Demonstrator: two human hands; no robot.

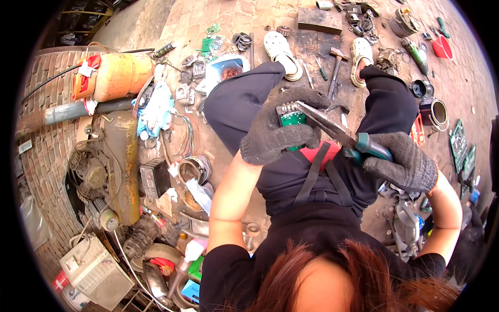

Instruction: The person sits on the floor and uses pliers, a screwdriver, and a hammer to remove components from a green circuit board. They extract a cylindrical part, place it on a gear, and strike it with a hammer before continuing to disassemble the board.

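My left hand [267,141], in a dark grey knit glove, grips a small green circuit board [292,119] above my lap. A row of silvery metal parts lines the board's far edge. My gloved right hand [406,160] is closed round the teal handles of long-nose pliers [339,133]. The jaws point up and left, and their tip reaches the board's far edge. Whether they pinch a part there I cannot tell. Beneath the hands lies something red [320,154] with dark straps on my lap.
Between my shoes lie a hammer [338,65] and a screwdriver [322,69]. A metal block [319,21] sits farther off. To the left are an orange gas cylinder [122,75], a rusty compressor tank [125,166] and open cans [195,169]. A red bowl [443,48] stands far right.
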